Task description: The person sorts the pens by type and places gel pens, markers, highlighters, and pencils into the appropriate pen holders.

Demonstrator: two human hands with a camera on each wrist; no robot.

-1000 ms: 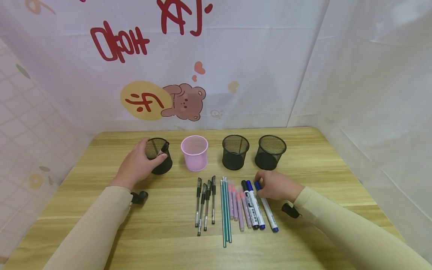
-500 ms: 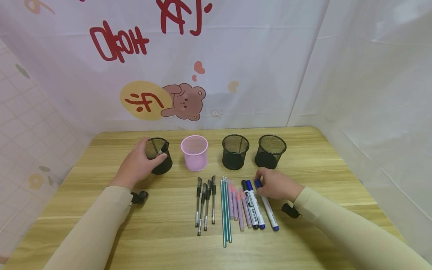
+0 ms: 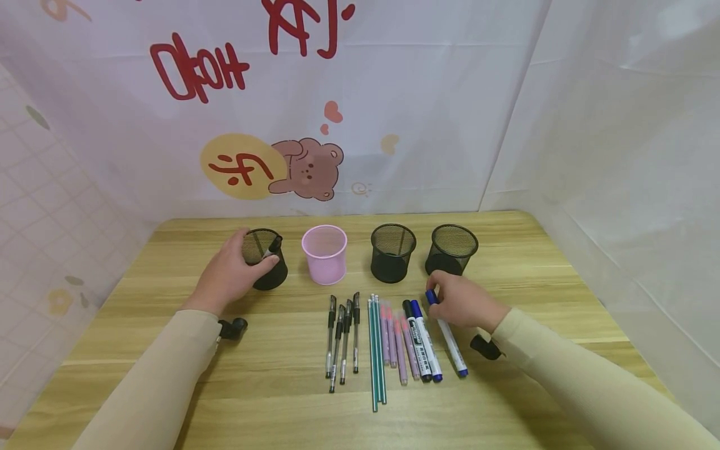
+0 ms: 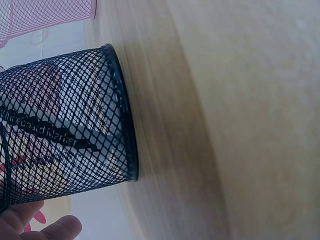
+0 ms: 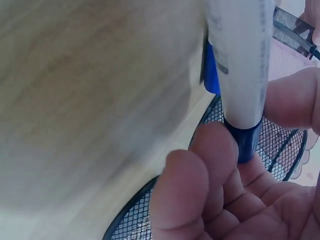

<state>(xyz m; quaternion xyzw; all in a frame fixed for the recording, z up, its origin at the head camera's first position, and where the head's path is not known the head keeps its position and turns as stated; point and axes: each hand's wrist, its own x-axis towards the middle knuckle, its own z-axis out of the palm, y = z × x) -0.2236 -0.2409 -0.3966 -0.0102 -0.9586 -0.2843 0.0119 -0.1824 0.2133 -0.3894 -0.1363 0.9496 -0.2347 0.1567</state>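
Note:
At the far left of the head view, my left hand (image 3: 233, 272) grips a black mesh pen holder (image 3: 270, 275), thumb at its front and fingers round its left side. A whiteboard marker (image 4: 45, 131) leans inside that holder, its black cap above the rim. My right hand (image 3: 464, 300) pinches a blue-capped whiteboard marker (image 3: 452, 345) near its capped upper end, with the other end low over the table. In the right wrist view, the white barrel (image 5: 242, 65) runs between thumb and fingers. Left of it lie a blue marker (image 3: 429, 350) and a black marker (image 3: 417, 350).
A pink mesh holder (image 3: 327, 269) and two more black ones, a middle holder (image 3: 389, 265) and a right holder (image 3: 450, 250), stand along the back. Black gel pens (image 3: 330, 337), green pencils (image 3: 377, 356) and pink-purple highlighters (image 3: 399, 350) lie in front on the wooden table (image 3: 270, 387).
My right hand has moved slightly up and away from me, lifting the capped end of the blue marker. The left hand and its holder have stayed in place.

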